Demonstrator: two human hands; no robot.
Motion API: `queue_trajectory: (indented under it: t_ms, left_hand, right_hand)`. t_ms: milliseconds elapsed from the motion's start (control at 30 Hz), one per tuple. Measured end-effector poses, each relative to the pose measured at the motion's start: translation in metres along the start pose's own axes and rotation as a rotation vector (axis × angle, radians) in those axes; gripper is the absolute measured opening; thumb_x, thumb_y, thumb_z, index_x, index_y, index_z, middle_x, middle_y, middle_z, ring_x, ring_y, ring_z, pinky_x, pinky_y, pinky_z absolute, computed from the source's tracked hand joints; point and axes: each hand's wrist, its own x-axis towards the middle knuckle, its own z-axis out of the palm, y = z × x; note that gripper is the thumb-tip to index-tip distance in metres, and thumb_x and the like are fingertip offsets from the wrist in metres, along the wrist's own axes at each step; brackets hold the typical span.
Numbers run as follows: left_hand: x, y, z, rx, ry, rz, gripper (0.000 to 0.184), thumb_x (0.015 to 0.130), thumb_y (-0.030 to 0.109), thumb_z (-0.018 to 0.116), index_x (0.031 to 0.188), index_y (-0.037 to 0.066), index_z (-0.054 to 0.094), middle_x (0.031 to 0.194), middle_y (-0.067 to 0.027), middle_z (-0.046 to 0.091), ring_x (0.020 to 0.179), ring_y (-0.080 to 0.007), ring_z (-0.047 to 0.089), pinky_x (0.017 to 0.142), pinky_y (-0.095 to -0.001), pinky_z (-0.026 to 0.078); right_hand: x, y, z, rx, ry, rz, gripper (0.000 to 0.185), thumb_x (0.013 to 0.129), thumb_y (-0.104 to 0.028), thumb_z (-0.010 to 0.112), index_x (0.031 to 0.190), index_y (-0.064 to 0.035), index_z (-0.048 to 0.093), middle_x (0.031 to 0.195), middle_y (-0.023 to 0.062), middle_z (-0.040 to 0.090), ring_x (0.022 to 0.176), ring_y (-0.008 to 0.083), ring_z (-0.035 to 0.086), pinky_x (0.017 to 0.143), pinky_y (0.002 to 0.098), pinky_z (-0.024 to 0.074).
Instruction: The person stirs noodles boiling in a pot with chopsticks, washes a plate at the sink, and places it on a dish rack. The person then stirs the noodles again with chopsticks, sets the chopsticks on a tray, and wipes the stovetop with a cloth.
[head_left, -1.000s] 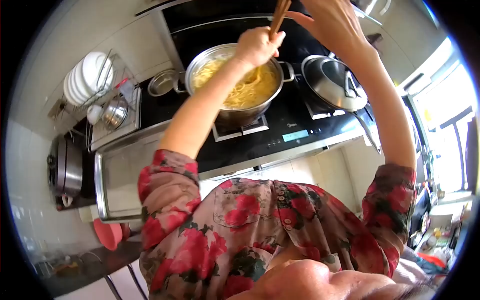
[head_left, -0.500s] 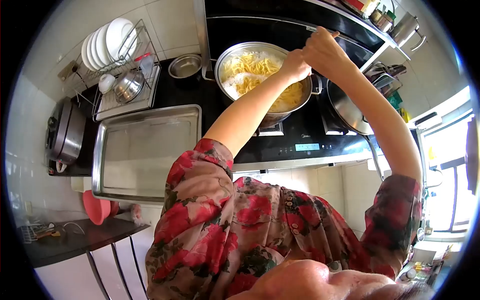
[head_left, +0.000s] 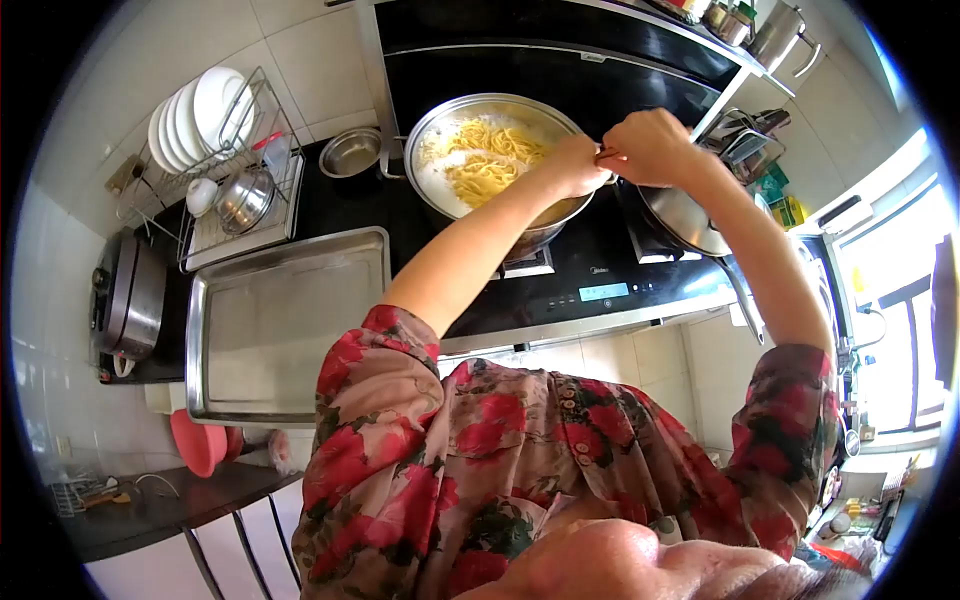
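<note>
A wide steel pot [head_left: 428,125] holds yellow noodles [head_left: 488,165] in foamy white liquid. Over the pot's right rim is my left hand [head_left: 580,165], its fingers curled closed; what is in them is hidden. Right beside it, my right hand [head_left: 645,147] is closed around thin reddish-brown sticks that look like chopsticks [head_left: 607,154]. Only a short end of them shows, pointing toward my left hand. The lower parts of the sticks cannot be seen.
A lidded pan [head_left: 685,215] stands on the right of the black stove [head_left: 570,295]. To the left lie a large steel tray [head_left: 290,320], a small steel bowl [head_left: 350,153] and a dish rack [head_left: 285,190] with white plates [head_left: 215,110]. A rice cooker [head_left: 135,290] is farther left.
Both my hands have come down and nearer to me, the right one more. The end of the sticks now points left instead of right. The view has shifted slightly.
</note>
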Motion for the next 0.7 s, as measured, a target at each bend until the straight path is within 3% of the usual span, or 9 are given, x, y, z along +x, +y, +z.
queue_trajectory:
  t_ms: [200,367,400,433,533,633,700]
  left_hand:
    - [-0.014,-0.023,0.007,0.198,0.017,0.177,0.022,0.074,0.02,0.057,0.068,0.0,0.064,0.075,-0.0222,0.064,0.073,-0.0395,0.064,0.066,-0.048,0.051]
    - [-0.01,-0.004,0.012,0.184,0.163,0.221,0.016,0.079,0.018,0.057,0.075,0.004,0.064,0.076,-0.0186,0.066,0.077,-0.0377,0.065,0.067,-0.0481,0.052]
    - [-0.002,0.0,0.017,0.153,0.216,0.185,0.016,0.081,0.02,0.058,0.078,0.005,0.064,0.075,-0.0186,0.066,0.075,-0.0376,0.065,0.066,-0.0479,0.052]
    - [0.005,0.007,0.017,0.112,0.29,0.171,0.018,0.081,0.023,0.059,0.078,0.006,0.063,0.074,-0.0185,0.066,0.073,-0.0383,0.065,0.064,-0.0479,0.051]
    - [0.022,0.029,0.013,0.041,0.389,0.21,0.015,0.078,0.021,0.06,0.078,0.006,0.061,0.072,-0.0174,0.065,0.072,-0.0383,0.064,0.063,-0.0475,0.051]
    - [0.037,0.055,0.009,-0.092,0.609,0.368,0.016,0.076,0.025,0.064,0.079,0.009,0.066,0.069,-0.0153,0.065,0.07,-0.0353,0.065,0.064,-0.0454,0.052]
    - [0.041,0.069,-0.001,-0.1,0.587,0.318,0.02,0.075,0.028,0.066,0.084,0.011,0.067,0.072,-0.0137,0.066,0.073,-0.035,0.065,0.065,-0.0448,0.052]
  right_hand:
    - [-0.02,-0.049,0.047,0.272,0.229,0.373,0.035,0.088,-0.038,0.057,0.08,-0.006,0.07,0.072,0.0163,0.067,0.072,0.034,0.067,0.065,0.0456,0.0521]
    - [-0.033,-0.061,0.054,0.055,0.31,0.483,0.016,0.085,-0.018,0.056,0.081,-0.0067,0.066,0.077,0.0124,0.069,0.069,0.0277,0.069,0.059,0.0379,0.055]
    - [-0.033,-0.055,0.046,-0.026,0.307,0.461,0.011,0.083,-0.012,0.056,0.081,-0.0077,0.066,0.078,0.011,0.07,0.069,0.0248,0.07,0.057,0.0344,0.0554]
    - [-0.033,-0.049,0.033,-0.097,0.218,0.482,0.017,0.088,-0.02,0.054,0.084,-0.0075,0.065,0.078,0.0096,0.069,0.072,0.0259,0.069,0.061,0.0359,0.0546]
    - [-0.042,-0.032,-0.009,-0.264,0.167,0.39,0.009,0.081,-0.01,0.059,0.084,-0.0085,0.067,0.084,0.0092,0.07,0.077,0.0237,0.07,0.062,0.0353,0.0556]
    - [-0.05,-0.016,-0.042,-0.343,0.135,0.356,0.008,0.079,-0.01,0.061,0.083,-0.0086,0.068,0.083,0.0085,0.07,0.078,0.0247,0.07,0.064,0.0357,0.0566]
    - [-0.053,-0.012,-0.064,-0.412,0.092,0.346,0.007,0.077,-0.009,0.064,0.082,-0.009,0.068,0.079,0.0086,0.07,0.078,0.0251,0.07,0.064,0.0354,0.0566]
